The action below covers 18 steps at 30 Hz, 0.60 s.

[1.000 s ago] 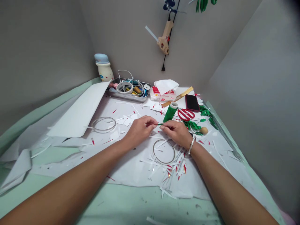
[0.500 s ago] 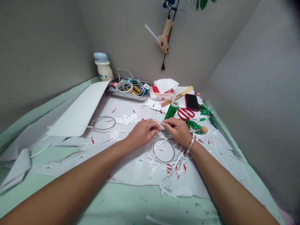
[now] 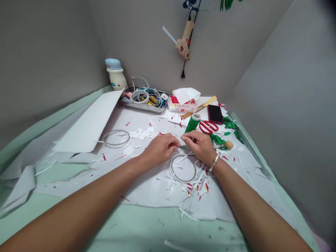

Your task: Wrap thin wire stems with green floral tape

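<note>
The left hand (image 3: 160,148) and right hand (image 3: 198,147) have dropped nearer the ring (image 3: 183,169), fingers (image 3: 175,141) pinching a thin green strip (image 3: 183,147).

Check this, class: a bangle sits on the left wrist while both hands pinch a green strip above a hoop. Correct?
No: the bangle is on the right wrist, per the head view; the left hand and the right hand pinch the green strip above the hoop.

Gap between left hand (image 3: 160,149) and left hoop (image 3: 116,138), lower hoop (image 3: 183,168) just below right hand (image 3: 199,147), spool (image 3: 192,123) and scissors (image 3: 208,127) beyond right hand, strips (image 3: 194,185) heaped right of lower hoop, tray (image 3: 143,106) well ahead
</note>
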Motion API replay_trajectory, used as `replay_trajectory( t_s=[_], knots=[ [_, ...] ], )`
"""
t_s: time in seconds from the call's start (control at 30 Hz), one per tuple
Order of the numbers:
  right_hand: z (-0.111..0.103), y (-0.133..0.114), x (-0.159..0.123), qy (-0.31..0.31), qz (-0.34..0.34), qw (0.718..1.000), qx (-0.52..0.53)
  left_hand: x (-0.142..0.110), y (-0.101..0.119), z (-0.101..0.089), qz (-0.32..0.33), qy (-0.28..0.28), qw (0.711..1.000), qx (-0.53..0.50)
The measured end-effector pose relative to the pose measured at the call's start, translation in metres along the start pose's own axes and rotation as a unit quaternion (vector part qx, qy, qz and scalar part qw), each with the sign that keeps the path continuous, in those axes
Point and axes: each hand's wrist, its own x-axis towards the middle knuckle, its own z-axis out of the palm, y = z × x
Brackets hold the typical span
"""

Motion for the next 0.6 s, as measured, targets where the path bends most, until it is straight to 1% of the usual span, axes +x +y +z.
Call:
replay_trajectory(
  t_s=[0.07, 0.1, 0.17, 0.23, 0.27, 0.33, 0.43, 0.53, 0.6],
  knots=[
    [0.002, 0.005, -0.001, -0.020, 0.023, 0.999, 0.012, 0.001, 0.002, -0.002, -0.025, 0.023, 0.998, -0.054],
    [0.004, 0.005, -0.001, -0.039, 0.022, 0.999, 0.015, 0.001, 0.001, -0.003, -0.041, 0.044, 0.996, -0.072],
    [0.005, 0.000, -0.002, -0.080, -0.006, 0.997, 0.016, 0.002, -0.003, -0.004, -0.063, 0.088, 0.991, -0.078],
    [0.005, -0.008, -0.003, -0.101, -0.047, 0.994, 0.012, 0.002, -0.007, -0.003, -0.069, 0.114, 0.990, -0.049],
    [0.004, -0.013, -0.003, -0.099, -0.064, 0.993, 0.007, 0.002, -0.009, -0.003, -0.065, 0.114, 0.991, -0.026],
    [0.002, -0.018, -0.002, -0.075, -0.082, 0.994, -0.005, 0.001, -0.011, -0.001, -0.048, 0.092, 0.994, 0.023],
    [-0.002, -0.016, -0.001, -0.027, -0.064, 0.997, -0.016, 0.000, -0.007, 0.001, -0.002, 0.036, 0.998, 0.059],
    [-0.002, -0.005, 0.000, -0.003, -0.020, 1.000, -0.008, -0.001, -0.001, 0.001, 0.022, 0.003, 1.000, 0.012],
    [0.000, 0.000, 0.000, -0.014, 0.001, 1.000, -0.001, 0.000, 0.001, -0.001, 0.004, 0.014, 0.999, -0.039]
  ],
)
